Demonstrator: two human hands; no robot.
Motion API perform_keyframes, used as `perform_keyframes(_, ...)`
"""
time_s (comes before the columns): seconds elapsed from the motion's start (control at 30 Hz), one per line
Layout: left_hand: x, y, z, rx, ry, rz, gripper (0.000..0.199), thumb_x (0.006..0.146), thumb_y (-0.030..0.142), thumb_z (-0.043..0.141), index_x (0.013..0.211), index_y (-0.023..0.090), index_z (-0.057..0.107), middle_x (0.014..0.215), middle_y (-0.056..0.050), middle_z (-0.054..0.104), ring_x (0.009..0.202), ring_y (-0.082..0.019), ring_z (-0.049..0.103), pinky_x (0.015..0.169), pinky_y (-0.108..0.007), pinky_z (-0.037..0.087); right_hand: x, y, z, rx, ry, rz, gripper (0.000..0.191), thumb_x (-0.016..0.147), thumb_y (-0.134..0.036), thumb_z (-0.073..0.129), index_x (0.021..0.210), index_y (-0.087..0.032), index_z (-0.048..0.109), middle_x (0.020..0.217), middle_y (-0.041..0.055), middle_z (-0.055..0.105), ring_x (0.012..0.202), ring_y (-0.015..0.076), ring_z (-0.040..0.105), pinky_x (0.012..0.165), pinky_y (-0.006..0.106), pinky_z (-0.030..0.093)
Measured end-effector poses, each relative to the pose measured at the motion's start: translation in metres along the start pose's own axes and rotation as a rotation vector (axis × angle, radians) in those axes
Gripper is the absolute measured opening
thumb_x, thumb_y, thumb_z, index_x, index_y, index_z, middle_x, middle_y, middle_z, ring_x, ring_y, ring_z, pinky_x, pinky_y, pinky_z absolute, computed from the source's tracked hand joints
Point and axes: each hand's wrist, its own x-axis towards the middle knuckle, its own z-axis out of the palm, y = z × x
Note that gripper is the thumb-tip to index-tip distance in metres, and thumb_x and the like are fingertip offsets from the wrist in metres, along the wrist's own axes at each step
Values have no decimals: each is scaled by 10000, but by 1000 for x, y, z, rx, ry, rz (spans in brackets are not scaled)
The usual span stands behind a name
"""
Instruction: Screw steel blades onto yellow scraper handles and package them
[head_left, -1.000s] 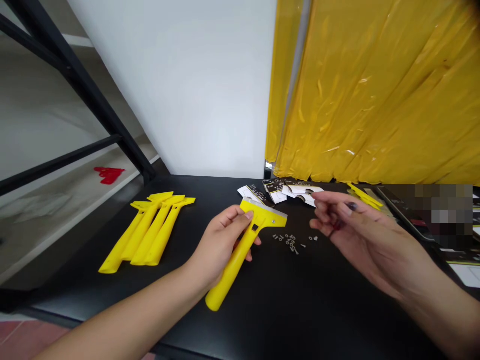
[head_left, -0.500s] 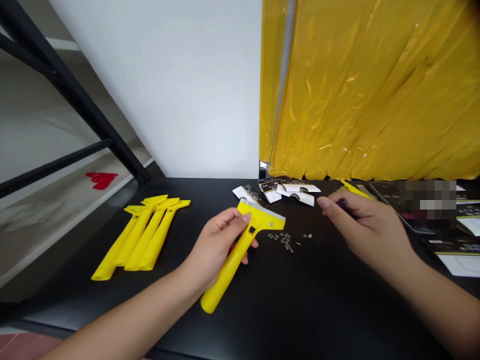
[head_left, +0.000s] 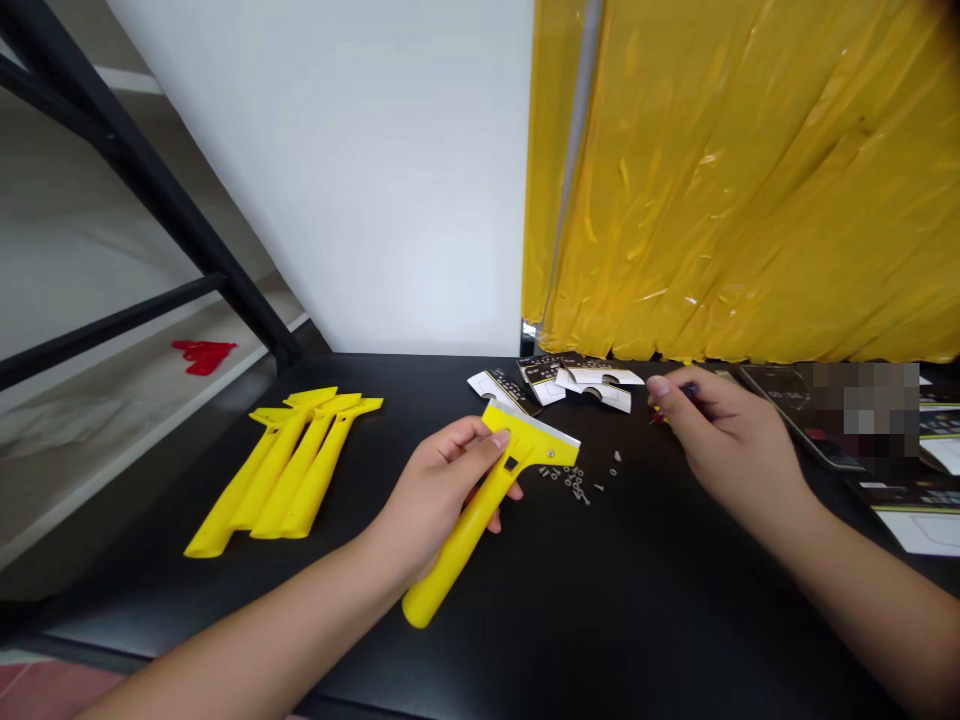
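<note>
My left hand [head_left: 450, 480] is closed around a yellow scraper [head_left: 457, 560], thumb on its head. A metal blade strip runs along the head's upper edge, and one screw shows at its right end. My right hand [head_left: 724, 425] is closed on a small screwdriver [head_left: 687, 391], mostly hidden by the fingers; a dark blue part and red and yellow bits show. It is held apart from the scraper, to the right. Between the hands, just past the scraper head, several small screws and nuts [head_left: 576, 482] lie scattered on the black table [head_left: 570, 620].
Several yellow scraper handles [head_left: 289, 470] lie side by side at left. Folded black-and-white cards [head_left: 592, 385] lie at the back, and more cards [head_left: 915, 515] at right. A dark phone [head_left: 780, 400] lies behind my right hand. Yellow plastic sheeting [head_left: 750, 180] hangs behind the table.
The scraper has shifted slightly right in my left hand. My right hand has turned a little, so more of the screwdriver shows. One loose screw near it lies slightly differently.
</note>
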Motion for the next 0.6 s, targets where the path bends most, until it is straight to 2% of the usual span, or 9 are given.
perform_keyframes(0.1, 0, 0, 0, 0, -5, -5, 299, 931, 456, 779, 947, 195, 632, 749, -11, 697, 534, -125, 639, 477, -221, 550, -1, -1, -1, 39, 81, -13, 381, 1035, -558, 624, 828, -242, 675, 740, 6, 603, 708, 197, 532, 667, 334, 382)
perform_keyframes(0.2, 0, -1, -1, -4, -6, -11, 299, 929, 455, 781, 946, 200, 626, 758, -12, 698, 543, -128, 643, 478, -222, 551, -2, -2, -3, 68, 104, -1, 373, 1033, -556, 632, 838, -242, 681, 768, 12, 621, 722, 197, 535, 678, 339, 383)
perform_keyframes(0.47, 2, -1, -2, 1, -12, -11, 296, 931, 452, 780, 942, 199, 627, 755, -14, 696, 558, -131, 644, 478, -218, 548, 2, 6, 2, 276, 21, 148, 447, 991, -648, 651, 825, -233, 655, 753, 4, 561, 688, 177, 486, 626, 321, 367)
perform_keyframes(0.6, 1, -2, -1, -6, -20, -24, 297, 936, 458, 776, 950, 200, 630, 770, -19, 704, 576, -133, 645, 482, -217, 551, 6, 8, 5, 401, -42, 224, 442, 989, -640, 662, 810, -237, 635, 741, -11, 533, 639, 152, 438, 587, 309, 358)
